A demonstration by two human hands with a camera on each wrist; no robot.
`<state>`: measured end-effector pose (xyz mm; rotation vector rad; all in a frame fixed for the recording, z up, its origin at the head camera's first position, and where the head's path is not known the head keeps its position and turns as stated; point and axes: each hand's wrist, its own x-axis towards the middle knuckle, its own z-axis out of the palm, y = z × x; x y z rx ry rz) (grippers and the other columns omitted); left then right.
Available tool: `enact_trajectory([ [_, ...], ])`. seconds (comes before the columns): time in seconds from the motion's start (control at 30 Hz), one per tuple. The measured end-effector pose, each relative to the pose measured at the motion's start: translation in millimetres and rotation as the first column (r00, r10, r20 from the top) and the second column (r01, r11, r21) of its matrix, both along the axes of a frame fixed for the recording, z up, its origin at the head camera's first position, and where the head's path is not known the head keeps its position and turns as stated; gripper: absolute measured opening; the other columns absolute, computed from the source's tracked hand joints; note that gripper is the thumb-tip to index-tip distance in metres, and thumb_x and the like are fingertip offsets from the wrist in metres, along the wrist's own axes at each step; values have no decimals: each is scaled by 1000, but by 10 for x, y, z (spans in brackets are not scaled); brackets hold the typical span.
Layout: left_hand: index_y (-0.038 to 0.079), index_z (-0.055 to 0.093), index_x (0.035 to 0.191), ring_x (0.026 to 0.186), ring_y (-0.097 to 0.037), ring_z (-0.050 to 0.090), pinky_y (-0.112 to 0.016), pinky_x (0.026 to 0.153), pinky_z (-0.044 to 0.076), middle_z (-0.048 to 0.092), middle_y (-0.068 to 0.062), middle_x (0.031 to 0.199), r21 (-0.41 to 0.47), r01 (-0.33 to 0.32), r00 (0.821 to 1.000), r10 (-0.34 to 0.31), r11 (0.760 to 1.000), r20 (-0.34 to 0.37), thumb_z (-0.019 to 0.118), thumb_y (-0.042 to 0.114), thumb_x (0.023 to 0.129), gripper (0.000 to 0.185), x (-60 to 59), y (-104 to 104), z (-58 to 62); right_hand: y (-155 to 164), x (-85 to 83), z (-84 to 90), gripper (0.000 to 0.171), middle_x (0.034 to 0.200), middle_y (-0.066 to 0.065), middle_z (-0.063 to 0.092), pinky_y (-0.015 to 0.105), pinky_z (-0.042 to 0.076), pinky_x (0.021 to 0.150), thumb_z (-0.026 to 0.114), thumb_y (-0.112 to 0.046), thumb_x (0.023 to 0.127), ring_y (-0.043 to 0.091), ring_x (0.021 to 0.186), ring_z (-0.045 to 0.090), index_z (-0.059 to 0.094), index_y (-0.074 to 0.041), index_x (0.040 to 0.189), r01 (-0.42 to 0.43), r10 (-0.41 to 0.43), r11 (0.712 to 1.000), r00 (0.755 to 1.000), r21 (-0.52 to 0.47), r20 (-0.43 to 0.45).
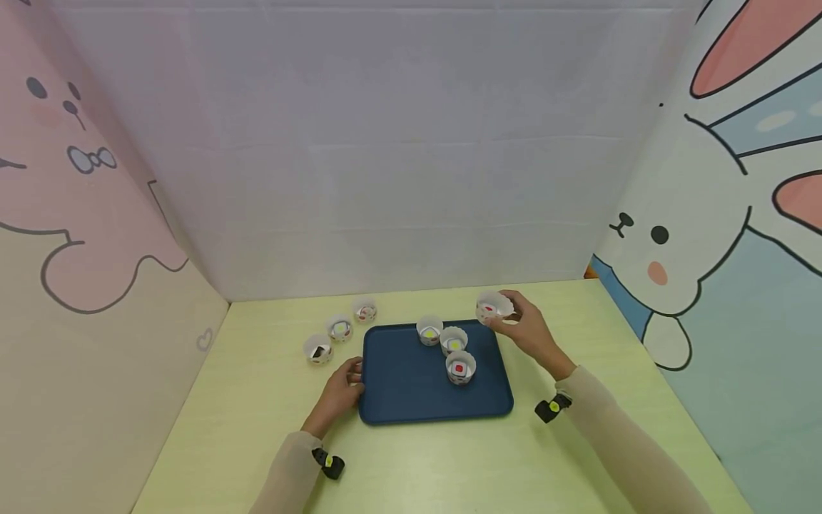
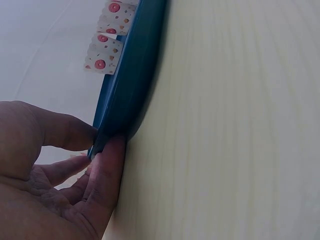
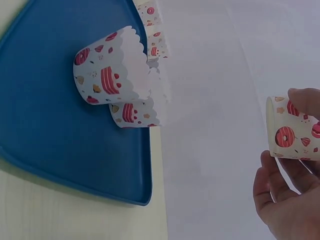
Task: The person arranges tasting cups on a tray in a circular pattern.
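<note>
Seven paper cupcake cups in view: three on the blue tray [image 1: 411, 385], three on the tabletop [image 1: 449, 464] to the tray's left, one in the air. Right hand [image 1: 529, 330] pinches the held cup [image 1: 493, 308] by its rim and wall, just off the tray's far right corner, tilted; a red piece shows inside. Left hand [image 1: 340, 392] grips the tray's left edge, thumb over the rim, fingers [image 2: 107, 170] under it.

Risks, as judged:
- Thin paper wall: a tighter pinch could crush the cup, or its tilt could spill the red piece.
- On-tray cups stand in a close cluster: yellow-filled cup [image 1: 429, 330], second yellow cup [image 1: 453, 341], red-filled cup [image 1: 460, 367]. Setting another down among them could knock one over; they look light.
- Left hand lifting or shoving the tray edge would slide that cluster.

Surroundings: off-tray cups [image 1: 340, 329] lie near the left hand, apart from the tray. Cartoon-rabbit panels wall the tabletop on both sides; neither obstructs. Nothing stands between the held cup and the tray.
</note>
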<state>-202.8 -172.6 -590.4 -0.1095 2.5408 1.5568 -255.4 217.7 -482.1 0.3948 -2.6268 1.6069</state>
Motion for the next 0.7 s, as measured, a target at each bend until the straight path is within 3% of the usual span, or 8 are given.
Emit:
enact_trajectory([
  [0.27, 4, 46, 143, 112, -32, 59, -33, 65, 54, 56, -19, 127, -8, 10, 1000, -10, 1000, -1, 56, -4, 86, 58, -1, -2, -1, -176, 229, 377, 58, 125, 22, 59, 50, 52, 94, 72, -13, 88, 38, 113, 61, 47, 0, 139, -23, 24, 999, 999, 35, -40],
  [0.7, 4, 46, 143, 111, -31, 59, -33, 64, 54, 57, -19, 126, -2, 8, 1000, -8, 1000, 0, 56, -3, 86, 58, -6, 6, -4, -373, 380, 404, 55, 123, 20, 60, 55, 47, 98, 72, -11, 88, 35, 112, 60, 49, -2, 136, -112, 112, 994, 992, -9, -56],
])
